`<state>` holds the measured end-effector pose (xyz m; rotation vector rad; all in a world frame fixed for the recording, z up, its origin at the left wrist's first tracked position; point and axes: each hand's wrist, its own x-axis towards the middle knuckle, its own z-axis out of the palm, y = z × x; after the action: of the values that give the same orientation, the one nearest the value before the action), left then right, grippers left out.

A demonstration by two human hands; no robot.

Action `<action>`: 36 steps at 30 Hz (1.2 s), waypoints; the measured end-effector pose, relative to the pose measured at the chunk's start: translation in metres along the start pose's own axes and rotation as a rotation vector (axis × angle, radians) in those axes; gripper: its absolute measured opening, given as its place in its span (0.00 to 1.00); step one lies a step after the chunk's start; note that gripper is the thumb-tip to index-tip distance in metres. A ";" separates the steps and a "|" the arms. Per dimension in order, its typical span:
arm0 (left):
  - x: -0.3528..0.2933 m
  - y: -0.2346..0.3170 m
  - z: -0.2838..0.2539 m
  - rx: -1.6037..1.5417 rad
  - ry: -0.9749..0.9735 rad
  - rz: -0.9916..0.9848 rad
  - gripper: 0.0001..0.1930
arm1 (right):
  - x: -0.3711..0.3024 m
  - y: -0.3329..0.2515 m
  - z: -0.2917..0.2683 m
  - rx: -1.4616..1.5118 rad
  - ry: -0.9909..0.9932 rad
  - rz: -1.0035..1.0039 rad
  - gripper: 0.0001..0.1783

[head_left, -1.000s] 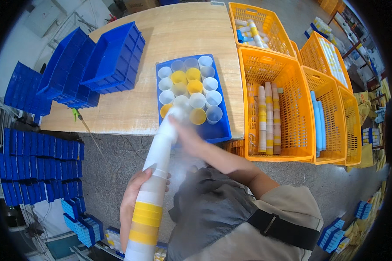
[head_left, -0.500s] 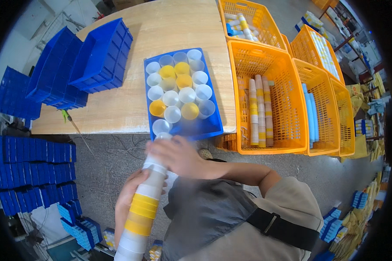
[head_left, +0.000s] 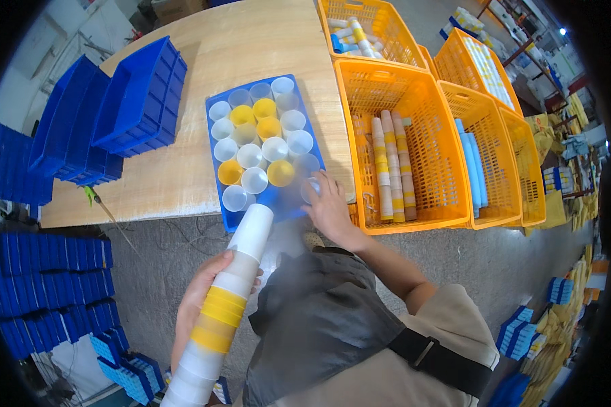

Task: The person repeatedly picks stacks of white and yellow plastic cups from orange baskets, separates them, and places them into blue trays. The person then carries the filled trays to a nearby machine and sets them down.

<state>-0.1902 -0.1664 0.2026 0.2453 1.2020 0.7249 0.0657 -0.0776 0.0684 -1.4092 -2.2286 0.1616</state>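
Illumination bright and diffuse over the wooden tabletop [head_left: 251,41], with soft shadow just right of the blue tray [head_left: 232,221]. A small, glaring point of light [head_left: 563,31] appears at upper right. A grey, hazy smear veils the tray's near right corner and part of the dark apron [head_left: 319,298]. Fisheye distortion bows straight edges (the corners fall to black); detail softens toward the rim.

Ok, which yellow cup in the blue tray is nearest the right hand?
The yellow cup just left of the right hand, nearest the front-right corner of the blue tray; the other yellow cups stand farther left or farther back.
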 end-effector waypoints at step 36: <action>-0.065 -0.067 -0.079 0.140 0.073 -0.069 0.50 | 0.033 -0.014 0.080 -0.056 -0.005 -0.606 0.07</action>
<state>-0.2476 -0.2731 0.1868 0.2942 1.3267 0.5943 0.0055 -0.0430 0.0148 -0.7014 -2.5660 -0.1056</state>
